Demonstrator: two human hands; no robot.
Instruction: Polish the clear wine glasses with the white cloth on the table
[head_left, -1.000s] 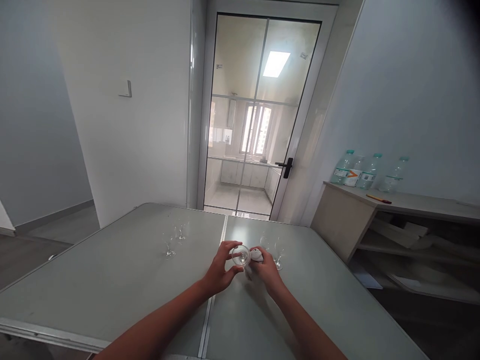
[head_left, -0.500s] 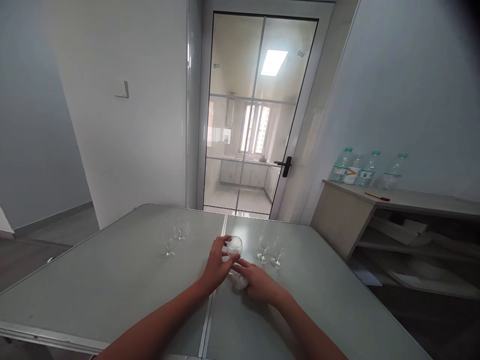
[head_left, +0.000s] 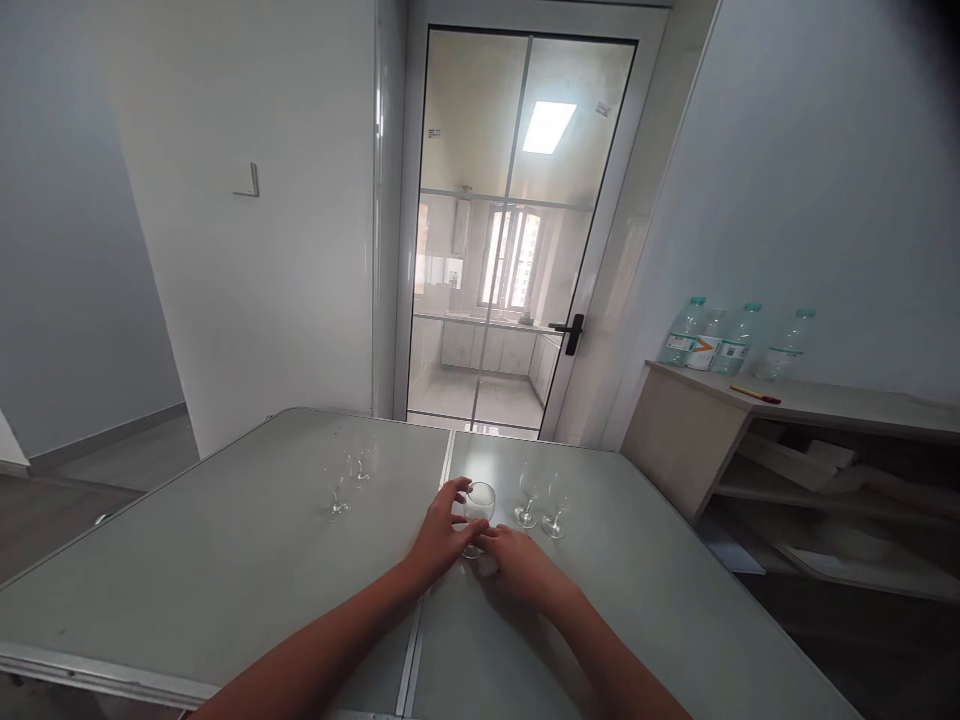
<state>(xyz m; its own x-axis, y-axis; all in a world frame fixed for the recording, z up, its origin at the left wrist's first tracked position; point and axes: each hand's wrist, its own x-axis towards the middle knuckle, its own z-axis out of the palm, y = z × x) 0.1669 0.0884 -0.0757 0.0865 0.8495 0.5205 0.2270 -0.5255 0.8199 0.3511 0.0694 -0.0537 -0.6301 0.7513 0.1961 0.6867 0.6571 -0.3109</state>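
Observation:
A clear stemmed wine glass [head_left: 480, 498] is upright over the table's middle seam. My left hand [head_left: 446, 525] curls around the left side of its bowl, thumb in front and fingers behind. Close against the lower part of the glass is my right hand [head_left: 521, 562], its fingers closed and touching near my left thumb. A white, crumpled piece of cloth or tissue [head_left: 487, 566] shows beneath the right fingers. The stem and part of the foot are hidden behind my hands. Two more wine glasses [head_left: 553, 512] stand just to the right.
Two more stemmed glasses [head_left: 339, 498] stand on the left half of the grey table [head_left: 225, 560]. Several plastic bottles [head_left: 739, 340] and a brush-like stick [head_left: 754, 394] sit on the wooden shelf unit [head_left: 697, 415] at right. Beyond the table is a glazed door [head_left: 487, 380].
The wine glass and my left hand have shifted slightly right and toward me. My right hand has moved up closer to the glass, and less of the white cloth shows.

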